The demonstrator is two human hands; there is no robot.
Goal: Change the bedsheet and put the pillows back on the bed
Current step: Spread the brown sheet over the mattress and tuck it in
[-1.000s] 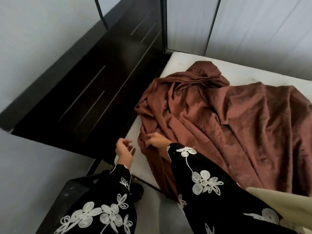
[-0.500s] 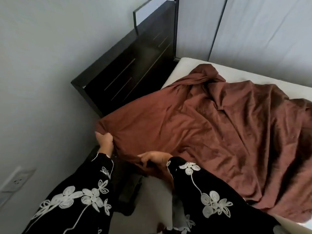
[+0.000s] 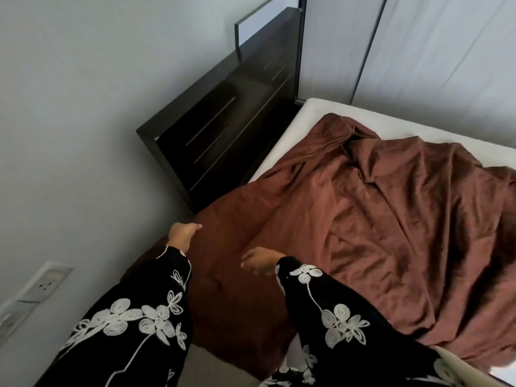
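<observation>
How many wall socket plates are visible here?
2. One socket plate on the wall beside the left sleeve; a second plate lower, cut off by the image's left edge. Others may be out of view.

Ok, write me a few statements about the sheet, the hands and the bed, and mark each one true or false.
1. The brown sheet covers the mattress corner next to the headboard. True.
2. The sheet hides the whole mattress. False: a bare white strip shows along the far edge.
3. The right hand grips a bunch of sheet. False: its fingers are relaxed and hold nothing.
4. A wall outlet sits on the wall, lower left of the left hand. True.
5. The sheet lies smooth. False: it is creased and bunched toward the far side.
</observation>
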